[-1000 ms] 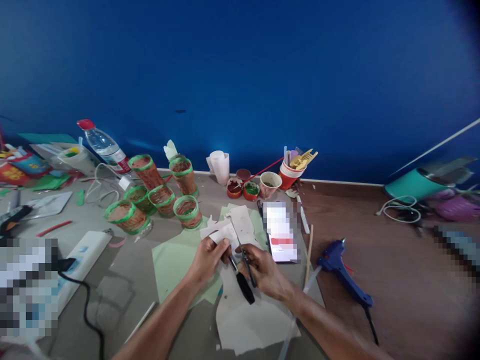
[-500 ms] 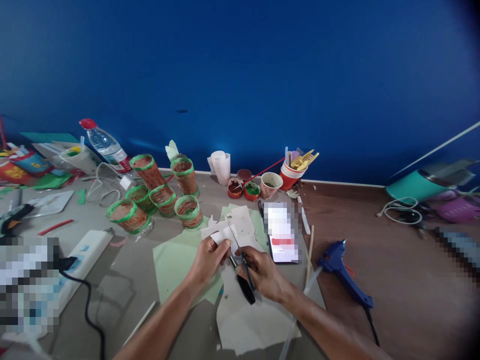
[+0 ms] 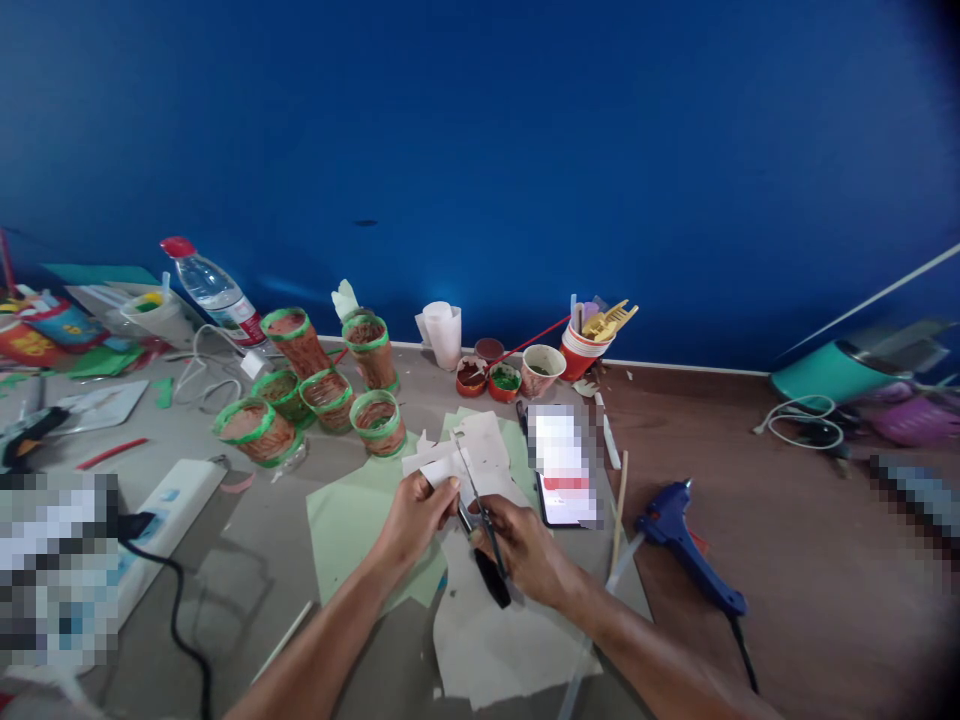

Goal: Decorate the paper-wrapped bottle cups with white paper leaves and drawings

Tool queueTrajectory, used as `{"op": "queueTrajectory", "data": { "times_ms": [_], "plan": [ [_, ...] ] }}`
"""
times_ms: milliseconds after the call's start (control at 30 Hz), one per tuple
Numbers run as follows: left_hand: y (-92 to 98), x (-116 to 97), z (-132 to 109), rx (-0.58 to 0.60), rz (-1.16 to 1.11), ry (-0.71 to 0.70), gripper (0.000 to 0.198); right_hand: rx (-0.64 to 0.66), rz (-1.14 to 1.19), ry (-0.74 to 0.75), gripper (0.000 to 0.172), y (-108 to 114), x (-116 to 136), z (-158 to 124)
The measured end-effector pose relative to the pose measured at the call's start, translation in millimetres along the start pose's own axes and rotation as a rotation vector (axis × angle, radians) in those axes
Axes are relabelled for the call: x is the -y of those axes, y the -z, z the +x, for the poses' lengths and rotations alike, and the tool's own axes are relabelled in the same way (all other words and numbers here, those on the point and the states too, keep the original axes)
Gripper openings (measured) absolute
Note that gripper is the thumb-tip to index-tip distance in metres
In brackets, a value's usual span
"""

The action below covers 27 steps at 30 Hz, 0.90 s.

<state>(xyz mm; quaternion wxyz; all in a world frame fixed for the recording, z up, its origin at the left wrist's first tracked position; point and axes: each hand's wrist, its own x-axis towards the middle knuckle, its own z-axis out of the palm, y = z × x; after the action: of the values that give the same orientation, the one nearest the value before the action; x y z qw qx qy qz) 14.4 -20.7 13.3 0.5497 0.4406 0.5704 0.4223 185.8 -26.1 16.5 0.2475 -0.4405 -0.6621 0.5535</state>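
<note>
Between the thumb and fingers of my left hand (image 3: 416, 515) is pinched a piece of white paper (image 3: 444, 468). My right hand (image 3: 517, 540) grips a pair of scissors (image 3: 484, 515), its dark handles inside the fingers and its blades pointing up and away beside the paper's right edge. A black marker (image 3: 491, 578) lies under the scissors, near the right fingers; whether a finger touches it is hard to tell. Below both hands lie cut white paper sheets (image 3: 487, 640) and light green paper (image 3: 341, 530).
Brown, green-rimmed cups (image 3: 379, 423) stand at the back left near a water bottle (image 3: 217, 295). A phone (image 3: 562, 465) lies right of my hands, then a wooden stick (image 3: 621, 510) and a blue glue gun (image 3: 690, 545). Paint pots (image 3: 504, 380) and a power strip (image 3: 176, 505) are on the table.
Almost nothing differs. Both hands keep their place, with the scissors and paper shifted only very slightly.
</note>
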Motion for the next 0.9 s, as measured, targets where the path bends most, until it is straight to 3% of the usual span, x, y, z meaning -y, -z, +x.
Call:
{"op": "queueTrajectory", "data": {
  "times_ms": [200, 533, 900],
  "plan": [
    [0.3, -0.6, 1.8, 0.003, 0.004, 0.006, 0.038, -0.009, 0.015, 0.000, 0.014, -3.1, -10.2, -0.5],
    [1.7, 5.2, 3.9, 0.012, -0.023, -0.013, 0.037, 0.003, -0.071, 0.007, 0.012, 0.8, -0.7, -1.6],
    [1.5, -2.4, 1.6, 0.010, -0.007, 0.002, 0.038, -0.027, -0.143, -0.009, 0.010, 2.2, -1.1, 1.0]
  ]
}}
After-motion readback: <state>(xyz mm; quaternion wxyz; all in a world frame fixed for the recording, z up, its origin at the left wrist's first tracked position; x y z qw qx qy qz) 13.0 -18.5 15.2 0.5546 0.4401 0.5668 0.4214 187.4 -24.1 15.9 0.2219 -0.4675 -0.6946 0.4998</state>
